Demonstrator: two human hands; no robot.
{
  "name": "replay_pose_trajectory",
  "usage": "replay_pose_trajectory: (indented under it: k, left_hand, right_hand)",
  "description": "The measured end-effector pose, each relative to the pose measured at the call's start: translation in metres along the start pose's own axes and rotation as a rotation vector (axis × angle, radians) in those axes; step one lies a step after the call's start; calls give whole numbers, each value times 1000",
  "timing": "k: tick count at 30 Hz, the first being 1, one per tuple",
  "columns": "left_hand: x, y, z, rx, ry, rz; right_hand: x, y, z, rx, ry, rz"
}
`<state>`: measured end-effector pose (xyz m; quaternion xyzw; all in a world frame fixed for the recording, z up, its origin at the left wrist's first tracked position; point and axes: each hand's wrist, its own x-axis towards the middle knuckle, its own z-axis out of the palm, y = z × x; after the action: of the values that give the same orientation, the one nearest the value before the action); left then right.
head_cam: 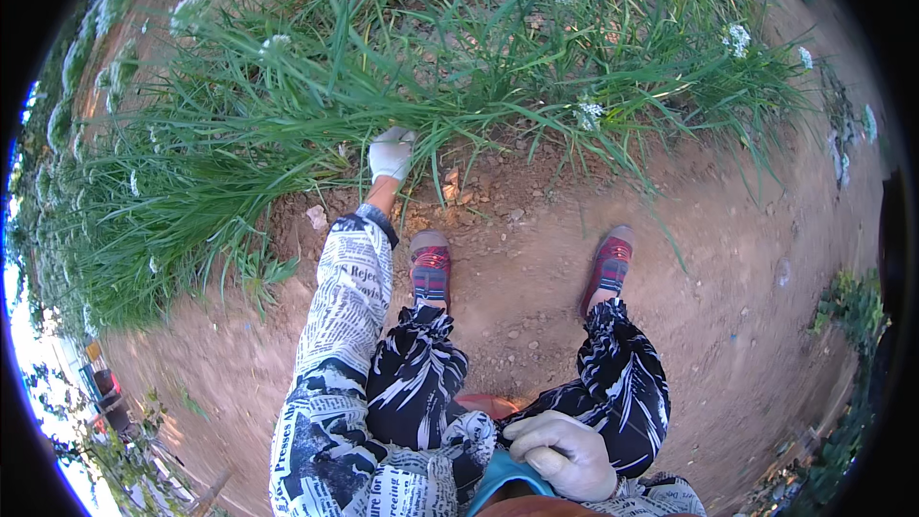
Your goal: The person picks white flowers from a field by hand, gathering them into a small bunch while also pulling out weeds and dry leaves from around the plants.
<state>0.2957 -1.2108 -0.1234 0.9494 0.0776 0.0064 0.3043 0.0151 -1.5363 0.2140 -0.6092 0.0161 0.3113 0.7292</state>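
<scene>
My left hand [392,153], in a white glove, reaches among the bases of leafy garlic chives [309,115] at the front edge of the patch. Leaves cover its fingertips, so I cannot tell whether it grips any stems. Close to my lap is my right hand [563,454], also gloved, with its fingers bent inward. Its palm is turned out of sight. Teal fabric [506,474] lies beside that hand. Long green blades lean over the soil, and white flower heads [590,115] stand among them.
Bare brown soil [517,280] lies between my two shoes [431,266]. A pale stone [316,217] and crumbly clods [451,185] sit by the plants. Part of a reddish object [488,404] shows between my legs. Low green plants [851,309] grow at the right.
</scene>
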Motion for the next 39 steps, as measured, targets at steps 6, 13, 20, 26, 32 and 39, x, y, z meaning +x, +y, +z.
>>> replay_pose_trajectory:
  k: [6,13,20,26,32,39]
  left_hand:
    - [-84,-48,-65,-488,-81,-204]
    - [-327,-128,-199,586,-684,-455]
    - [-304,-35,-211,1068,-966,-464]
    - [-148,127,-122,425,-524,307]
    - [-17,143,62,-287,-615,552]
    - [18,143,183,-31,-702,72]
  right_hand:
    - [-8,3,-6,-10,9,-33]
    - [-15,3,-11,16,10,-84]
    - [-23,5,-16,50,-40,-182]
    - [-35,7,-22,89,-23,-263]
    - [-39,5,-32,146,-28,-236]
    - [-42,0,-43,78,64,-173]
